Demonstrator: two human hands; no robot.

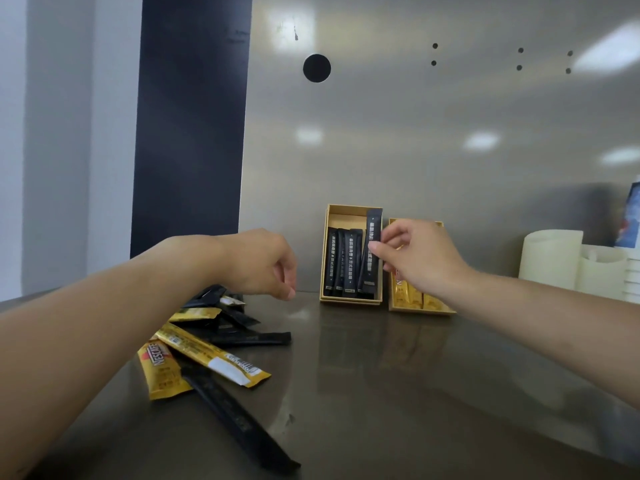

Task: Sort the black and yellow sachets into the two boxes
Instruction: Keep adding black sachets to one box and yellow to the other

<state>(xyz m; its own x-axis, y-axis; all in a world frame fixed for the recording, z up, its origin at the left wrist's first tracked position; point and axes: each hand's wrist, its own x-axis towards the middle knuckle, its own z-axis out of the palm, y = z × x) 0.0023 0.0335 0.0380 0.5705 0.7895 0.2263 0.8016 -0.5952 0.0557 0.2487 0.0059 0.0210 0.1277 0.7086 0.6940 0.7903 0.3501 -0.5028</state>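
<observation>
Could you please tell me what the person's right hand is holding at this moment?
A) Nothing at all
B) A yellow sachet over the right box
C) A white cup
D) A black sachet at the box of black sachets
D: the right hand pinches a black sachet, whose lower end is in the left box, beside the other black sachets.

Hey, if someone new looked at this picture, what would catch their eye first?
Probably the right hand pinching a black sachet at the left box, which already holds black ones. Next, the right box beside it with yellow sachets, and the mixed pile of loose sachets on the counter below the left hand.
</observation>
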